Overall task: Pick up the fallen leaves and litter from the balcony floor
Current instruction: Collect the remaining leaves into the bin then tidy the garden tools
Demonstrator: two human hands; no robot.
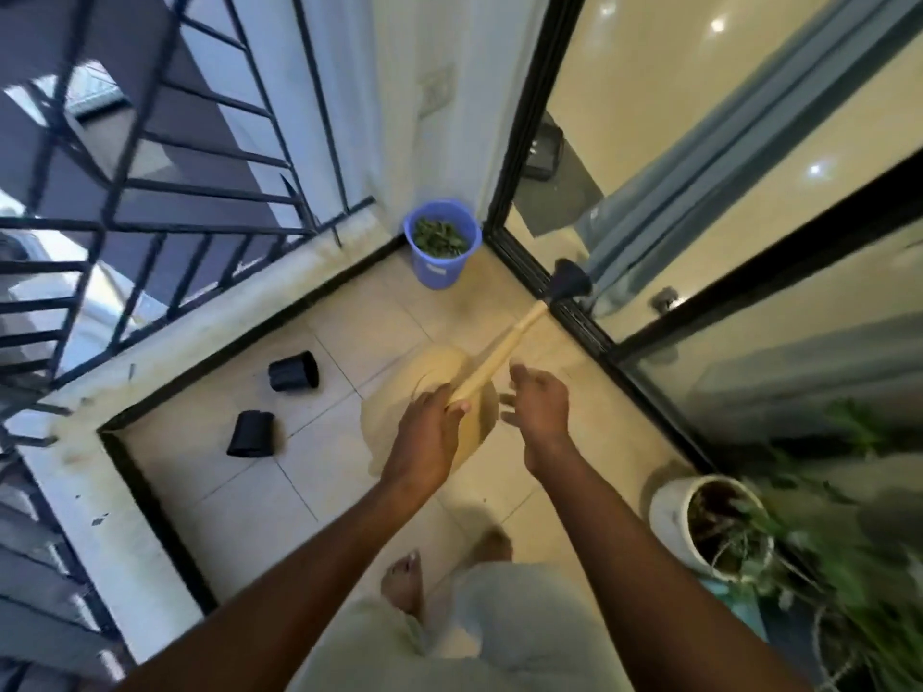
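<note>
My left hand (428, 432) grips the pale wooden handle of a broom (504, 344), whose black end cap points toward the sliding door track. The broom's tan bristle head shows blurred beneath both hands. My right hand (538, 411) hovers just right of the handle with its fingers spread, holding nothing. A blue bucket (439, 272) with green leaves inside stands in the far corner of the tiled balcony floor (225, 496). Two black plastic pots (293, 372) (251, 434) lie tipped over on the tiles near the left kerb.
A black metal railing (150, 202) on a low concrete kerb bounds the left side. Glass sliding doors with a black frame (614, 342) run along the right. A white planter (669, 516) with green foliage stands at the right. My bare feet are below.
</note>
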